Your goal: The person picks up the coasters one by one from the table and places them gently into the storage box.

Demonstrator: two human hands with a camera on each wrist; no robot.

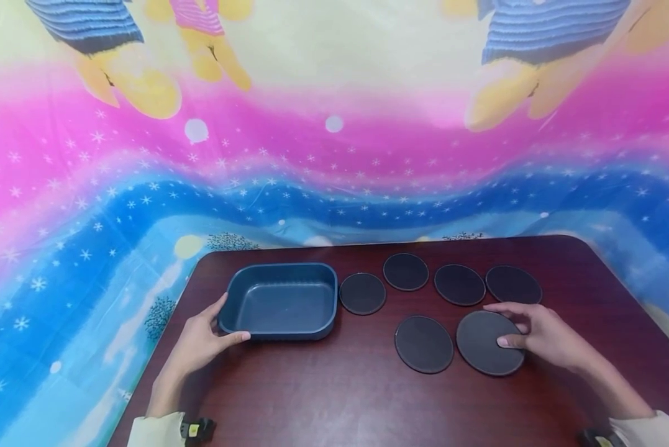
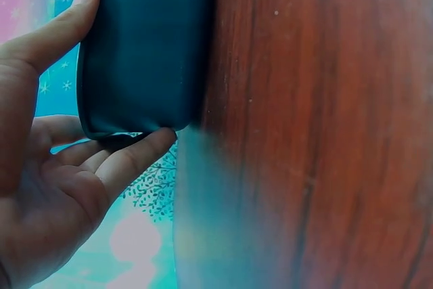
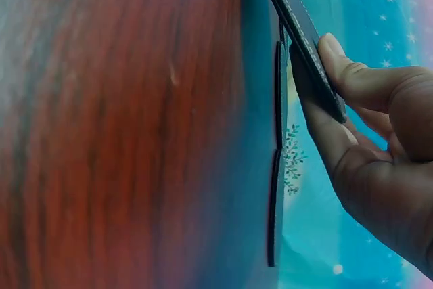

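Observation:
A dark blue-grey rectangular tray (image 1: 281, 335) with raised walls stands on the left part of the table. My left hand (image 1: 197, 341) grips its left end, the thumb on the near rim and the fingers around the corner; the left wrist view shows the thumb (image 2: 64, 32) on the tray wall (image 2: 135, 52). My right hand (image 1: 552, 335) pinches a round black coaster (image 1: 487, 344) with stitched edging, thumb on top and fingers beneath. In the right wrist view this coaster (image 3: 304, 38) is tilted and lifted off the table.
Several more round black coasters lie flat: one coaster (image 1: 363, 293) beside the tray, others along the back, such as the coaster (image 1: 405, 271), and one coaster (image 1: 423, 344) nearer. The dark red-brown table (image 1: 323, 397) ends at a patterned cloth backdrop (image 1: 334, 161).

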